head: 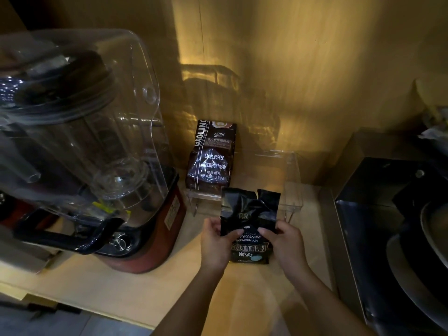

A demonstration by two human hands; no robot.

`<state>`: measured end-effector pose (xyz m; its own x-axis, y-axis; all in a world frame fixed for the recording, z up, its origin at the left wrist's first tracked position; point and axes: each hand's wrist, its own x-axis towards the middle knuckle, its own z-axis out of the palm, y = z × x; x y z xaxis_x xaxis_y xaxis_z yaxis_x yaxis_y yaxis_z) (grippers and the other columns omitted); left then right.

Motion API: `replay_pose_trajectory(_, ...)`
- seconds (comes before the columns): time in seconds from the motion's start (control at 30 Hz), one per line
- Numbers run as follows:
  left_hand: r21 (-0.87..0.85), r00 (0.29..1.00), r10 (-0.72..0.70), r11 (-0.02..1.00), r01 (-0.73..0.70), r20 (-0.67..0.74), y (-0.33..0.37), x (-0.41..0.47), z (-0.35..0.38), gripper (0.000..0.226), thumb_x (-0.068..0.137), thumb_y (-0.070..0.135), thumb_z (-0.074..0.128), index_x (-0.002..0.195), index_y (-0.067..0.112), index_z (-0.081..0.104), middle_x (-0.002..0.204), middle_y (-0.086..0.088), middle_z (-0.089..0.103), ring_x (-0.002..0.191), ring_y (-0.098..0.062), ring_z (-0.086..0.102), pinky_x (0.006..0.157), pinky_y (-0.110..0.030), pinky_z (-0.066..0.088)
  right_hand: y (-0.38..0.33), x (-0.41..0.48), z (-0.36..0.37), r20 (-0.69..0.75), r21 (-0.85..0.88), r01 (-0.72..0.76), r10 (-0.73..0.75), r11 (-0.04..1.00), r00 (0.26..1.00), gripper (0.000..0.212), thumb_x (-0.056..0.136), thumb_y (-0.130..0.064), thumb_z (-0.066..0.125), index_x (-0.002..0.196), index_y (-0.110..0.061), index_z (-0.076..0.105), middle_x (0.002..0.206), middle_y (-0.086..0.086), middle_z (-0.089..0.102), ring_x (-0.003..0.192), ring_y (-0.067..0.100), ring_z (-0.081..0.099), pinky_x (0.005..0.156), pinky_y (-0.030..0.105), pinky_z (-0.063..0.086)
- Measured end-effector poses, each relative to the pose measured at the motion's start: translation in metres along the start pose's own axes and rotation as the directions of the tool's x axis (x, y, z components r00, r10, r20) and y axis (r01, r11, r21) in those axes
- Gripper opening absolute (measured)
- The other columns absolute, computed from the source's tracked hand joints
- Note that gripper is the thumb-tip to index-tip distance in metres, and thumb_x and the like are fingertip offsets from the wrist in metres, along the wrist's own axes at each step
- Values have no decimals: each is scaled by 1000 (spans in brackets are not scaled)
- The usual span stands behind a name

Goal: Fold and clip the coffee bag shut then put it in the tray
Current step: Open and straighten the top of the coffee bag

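A black coffee bag (pixel 249 214) with light lettering stands upright on the wooden counter, its torn top open and crumpled. My left hand (pixel 214 243) grips its left edge and my right hand (pixel 283 241) grips its right edge, thumbs on the front. Just behind it sits a clear plastic tray (pixel 294 190) against the back wall. A brown coffee bag (pixel 212 156) stands in the tray's left part. No clip is visible.
A large blender (pixel 84 146) with a clear cover and red base fills the left of the counter. A dark metal appliance (pixel 392 226) stands at the right. The wooden wall rises close behind the tray.
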<state>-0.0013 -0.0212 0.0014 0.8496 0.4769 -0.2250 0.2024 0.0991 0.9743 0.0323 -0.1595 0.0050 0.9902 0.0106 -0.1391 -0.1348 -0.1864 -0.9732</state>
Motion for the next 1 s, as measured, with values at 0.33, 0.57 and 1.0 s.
replay_pose_trajectory(0.33, -139, 989, 147, 980, -143, 26, 25, 8, -15, 28, 74, -5, 66, 55, 11, 52, 44, 8, 60, 47, 1, 57, 45, -12, 47, -15, 10, -6, -20, 65, 83, -82, 994, 996, 25, 72, -13, 70, 52, -12, 56, 50, -1, 61, 51, 11, 57, 46, 24, 47)
replay_pose_trajectory(0.57, -52, 998, 61, 997, -62, -15, 13, 9, -24, 17, 75, -2, 66, 62, 7, 58, 53, 2, 59, 48, -3, 59, 44, -14, 48, -9, 5, 2, 22, -187, 144, -143, 972, 990, 31, 78, -15, 65, 54, -8, 46, 61, 14, 55, 60, 27, 50, 55, 35, 41)
replay_pose_trajectory(1.0, 618, 785, 576, 537, -574, 229, 59, 14, -7, 71, 72, 39, 71, 131, 28, 32, 136, 0, 37, 124, -15, 28, 100, -32, 19, -9, 2, 2, 85, 31, 58, -60, 998, 995, 20, 78, -8, 65, 59, -13, 62, 60, 4, 61, 59, 14, 57, 54, 26, 45)
